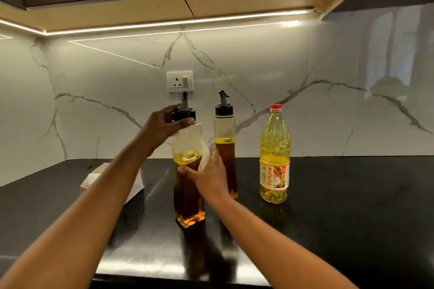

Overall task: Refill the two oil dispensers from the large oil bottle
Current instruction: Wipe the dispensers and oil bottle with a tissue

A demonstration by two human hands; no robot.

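Two tall square oil dispensers with black spout caps stand on the black counter. The near dispenser (189,190) holds amber oil to about two thirds. My left hand (162,125) grips its black cap (184,114) from the left. My right hand (206,172) holds the dispenser's body at the oil line, with a white tissue (204,158) pressed against it. The second dispenser (224,148) stands behind and to the right, capped, about half full. The large oil bottle (274,155), yellow oil with a red cap and red label, stands upright at the right, untouched.
A white box or paper pack (94,178) lies on the counter (352,195) at the left, partly behind my left forearm. A wall socket (180,81) is on the marble backsplash behind the dispensers. Dark cabinets hang overhead.
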